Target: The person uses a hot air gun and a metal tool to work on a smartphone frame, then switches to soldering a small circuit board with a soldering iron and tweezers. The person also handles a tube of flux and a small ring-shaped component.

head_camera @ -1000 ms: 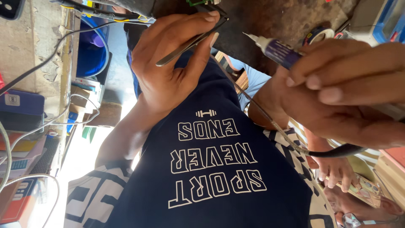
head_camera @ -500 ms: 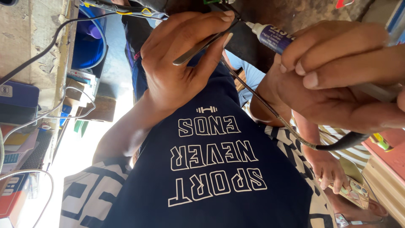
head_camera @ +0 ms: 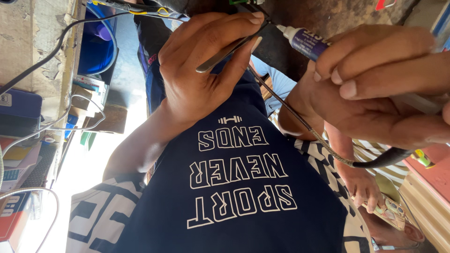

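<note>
My left hand [head_camera: 201, 79] is raised in front of my dark navy printed shirt [head_camera: 234, 201] and pinches thin metal tweezers [head_camera: 224, 51], whose tips point up to the right at a dark work surface [head_camera: 328, 16]. My right hand [head_camera: 389, 89] grips a small syringe-like tube with a purple label [head_camera: 307, 42]. Its white nozzle sits just right of the tweezer tips. A braided metal cable [head_camera: 300, 119] runs diagonally under both hands to a black sleeve at the right.
A green circuit board's edge [head_camera: 241, 2] shows at the top. Another person's hand [head_camera: 363, 185] rests by a phone [head_camera: 393, 213] at the lower right. Wires [head_camera: 51, 61], a blue bin [head_camera: 96, 47] and boxes [head_camera: 18, 110] crowd the left side.
My right hand has brought the purple-labelled tube leftward, so its nozzle now lies close to the tweezer tips. My left hand has held its grip and stayed nearly in place.
</note>
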